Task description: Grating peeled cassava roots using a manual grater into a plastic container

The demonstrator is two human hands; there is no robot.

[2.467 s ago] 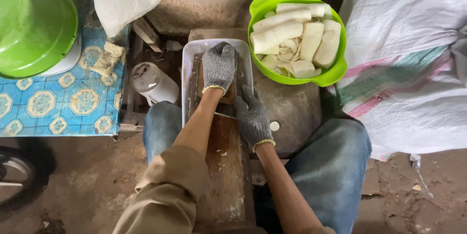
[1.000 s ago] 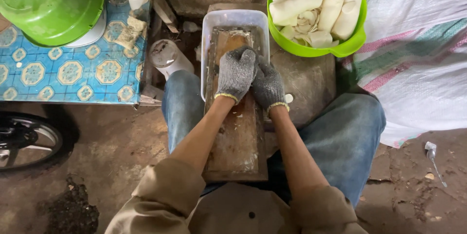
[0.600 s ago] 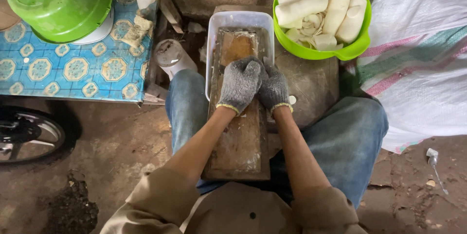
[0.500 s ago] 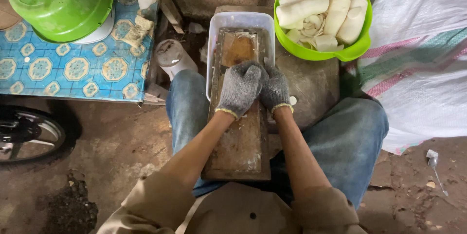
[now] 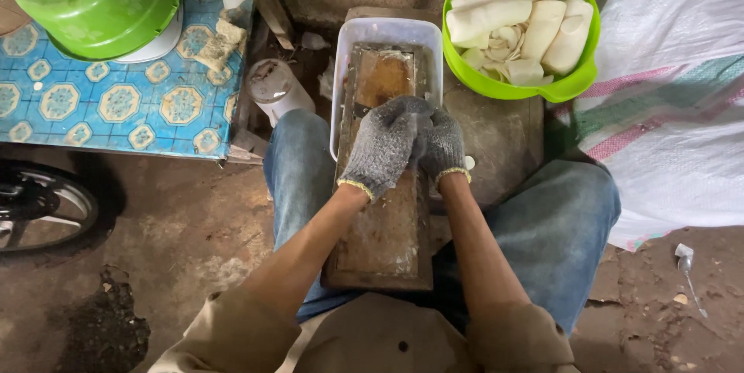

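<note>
left hand [image 5: 381, 147] + right hand [image 5: 443, 147]: gloved, clenched together on something hidden, pressing on board [image 5: 384, 226] | looks stiff, probably slippery | tub [image 5: 341, 79] under board's far end

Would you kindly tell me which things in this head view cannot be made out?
- Whatever the left hand and right hand press on the wooden board: hidden under the gloves.
- Tray contents: covered by the board.
- Wheel: cut off by the left edge.
- Small object on the ground: too small to identify.
</note>
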